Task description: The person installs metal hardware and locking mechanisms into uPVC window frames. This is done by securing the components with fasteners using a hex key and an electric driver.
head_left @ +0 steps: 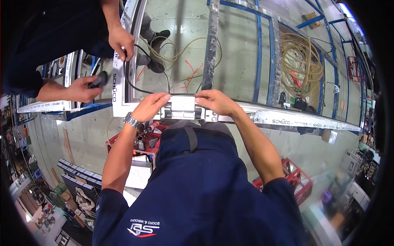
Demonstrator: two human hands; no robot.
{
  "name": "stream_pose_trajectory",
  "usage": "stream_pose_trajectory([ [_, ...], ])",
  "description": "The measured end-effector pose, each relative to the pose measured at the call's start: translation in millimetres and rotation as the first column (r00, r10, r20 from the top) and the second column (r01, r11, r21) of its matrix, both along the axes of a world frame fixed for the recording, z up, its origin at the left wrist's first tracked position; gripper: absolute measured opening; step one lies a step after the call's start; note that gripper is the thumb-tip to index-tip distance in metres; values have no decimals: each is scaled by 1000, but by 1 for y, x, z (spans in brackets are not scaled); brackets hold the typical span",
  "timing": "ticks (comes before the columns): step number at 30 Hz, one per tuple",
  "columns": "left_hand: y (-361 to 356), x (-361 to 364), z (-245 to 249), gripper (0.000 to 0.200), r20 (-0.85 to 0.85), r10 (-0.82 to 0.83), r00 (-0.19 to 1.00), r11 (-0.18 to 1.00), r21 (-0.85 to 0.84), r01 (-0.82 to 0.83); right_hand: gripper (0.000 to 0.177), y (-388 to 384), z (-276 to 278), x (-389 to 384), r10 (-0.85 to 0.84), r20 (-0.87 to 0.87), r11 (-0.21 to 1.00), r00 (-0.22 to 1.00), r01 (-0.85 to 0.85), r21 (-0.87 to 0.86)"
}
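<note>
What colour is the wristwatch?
The wristwatch is silver metal, best seen in the head view.

- Left hand (150, 105) and right hand (216, 101): fingertips overlap the ends of the hinge block (182, 107). Undersides are hidden, so the grip on either side is undetermined.
- Co-worker: cut off at the top edge, only forearms and a dark sleeve show.
- Dark object (98, 79) in the co-worker's hand: mostly covered by fingers, unidentified.
- Black cable (135, 88): lower end lost behind the hinge block.
- Red crate (293, 176): partly behind the right forearm, contents blurred.
- Far right shelving (361, 164): blurred, items illegible.
</note>
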State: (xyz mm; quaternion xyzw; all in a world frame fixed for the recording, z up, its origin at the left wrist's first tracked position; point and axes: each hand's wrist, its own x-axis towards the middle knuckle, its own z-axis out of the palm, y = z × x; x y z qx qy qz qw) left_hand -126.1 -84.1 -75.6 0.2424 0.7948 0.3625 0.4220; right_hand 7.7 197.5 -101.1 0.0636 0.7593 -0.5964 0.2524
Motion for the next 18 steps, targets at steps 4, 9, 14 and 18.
stream_pose_trajectory([
  [4, 2, 1, 9, 47, 56, 10, 998, 999, -37, -8, 49, -1, -4, 2, -62, 7, 990, 998, 62, -128],
  [9, 5, 3, 26, 48, 27, -50, 998, 999, -5, 50, 47, 6, 16, -7, 16, 70, 999, 997, -13, -37],
  [14, 6, 28, 71, 63, -346, -253, 903, 965, -151, 212, 49, 15, 14, -14, 109, 51, 994, 993, -108, -11],
  [18, 16, 36, 72, 89, -411, -376, 830, 910, -333, 247, 50, 21, 8, -21, 173, 56, 984, 983, -170, -49],
])
